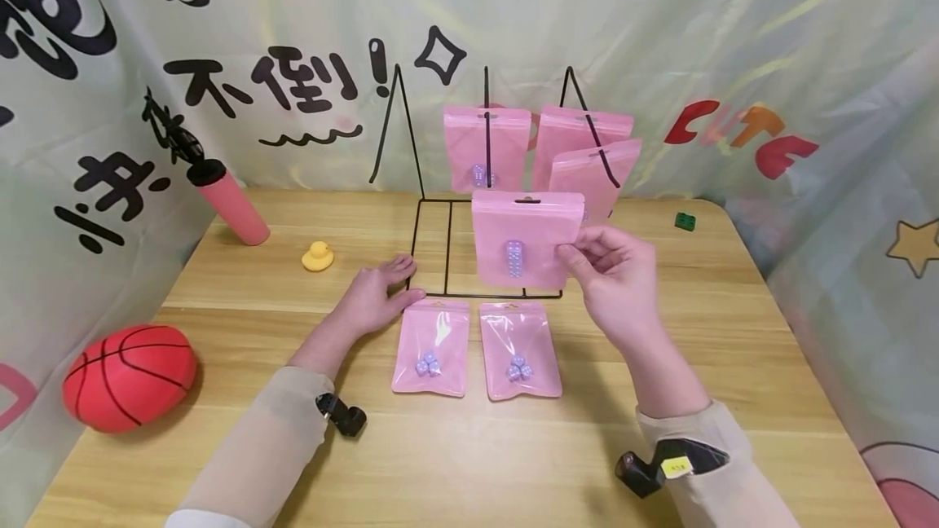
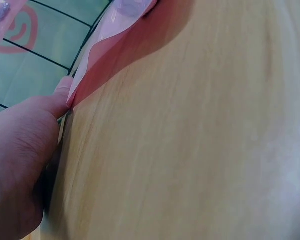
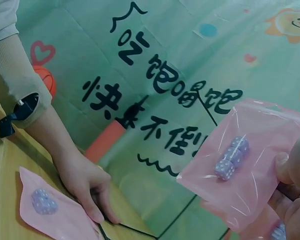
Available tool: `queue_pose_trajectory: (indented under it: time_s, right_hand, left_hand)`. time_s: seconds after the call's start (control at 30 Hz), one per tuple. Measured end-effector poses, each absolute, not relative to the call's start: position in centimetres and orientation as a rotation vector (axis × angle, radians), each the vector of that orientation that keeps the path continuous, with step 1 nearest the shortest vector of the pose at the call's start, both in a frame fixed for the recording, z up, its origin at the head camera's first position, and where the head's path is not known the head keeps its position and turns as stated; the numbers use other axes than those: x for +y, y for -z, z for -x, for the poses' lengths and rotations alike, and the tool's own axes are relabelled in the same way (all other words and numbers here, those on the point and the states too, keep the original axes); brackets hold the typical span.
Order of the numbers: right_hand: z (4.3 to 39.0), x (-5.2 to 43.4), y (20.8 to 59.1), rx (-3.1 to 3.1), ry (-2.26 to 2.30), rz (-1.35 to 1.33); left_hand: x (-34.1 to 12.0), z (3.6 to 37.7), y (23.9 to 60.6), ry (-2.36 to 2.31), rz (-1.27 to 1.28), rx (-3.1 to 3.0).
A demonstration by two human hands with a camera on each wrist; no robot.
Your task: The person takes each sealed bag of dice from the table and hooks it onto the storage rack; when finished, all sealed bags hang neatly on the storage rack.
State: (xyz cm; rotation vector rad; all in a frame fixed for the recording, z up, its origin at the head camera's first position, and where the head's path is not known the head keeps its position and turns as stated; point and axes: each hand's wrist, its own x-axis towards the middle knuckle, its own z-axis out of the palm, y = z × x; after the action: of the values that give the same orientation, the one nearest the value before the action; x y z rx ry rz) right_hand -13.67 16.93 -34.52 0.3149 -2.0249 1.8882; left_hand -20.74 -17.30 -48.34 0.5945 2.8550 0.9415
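In the head view, my right hand [image 1: 616, 283] pinches the right edge of a pink zip bag [image 1: 499, 222] with a column of purple dice in it. It holds the bag upright before a black wire display rack [image 1: 449, 249]. My left hand [image 1: 370, 296] grips the front left corner of the rack's base; in the right wrist view its thumb and fingers are on the wire. A pink bag [image 1: 458, 141] hangs from the middle hook, and two pink bags [image 1: 572, 125] hang from the right hook. Two more bags [image 1: 433, 332] with dice lie on the table before the rack.
A red ball [image 1: 130, 379] sits at the table's left, with a yellow toy duck [image 1: 318, 257] and a pink pump [image 1: 235, 206] beyond it. A small green brick [image 1: 685, 222] lies at the back right. Printed cloth hangs behind the wooden table [image 1: 469, 463].
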Motion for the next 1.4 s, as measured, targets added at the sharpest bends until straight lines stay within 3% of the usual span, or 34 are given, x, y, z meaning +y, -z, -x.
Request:
queue_pose_trajectory:
  time_s: [0.4, 1.4]
  right_hand:
    - [15.2, 13.8, 34.6, -1.971, -1.957, -0.349]
    - [19.0, 11.8, 34.9, -1.971, -1.782, -0.252]
  left_hand:
    - [-17.4, 21.1, 48.8, -0.96, -0.647, 2.879]
    - [-17.3, 21.0, 48.8, -0.953, -0.6, 2.868]
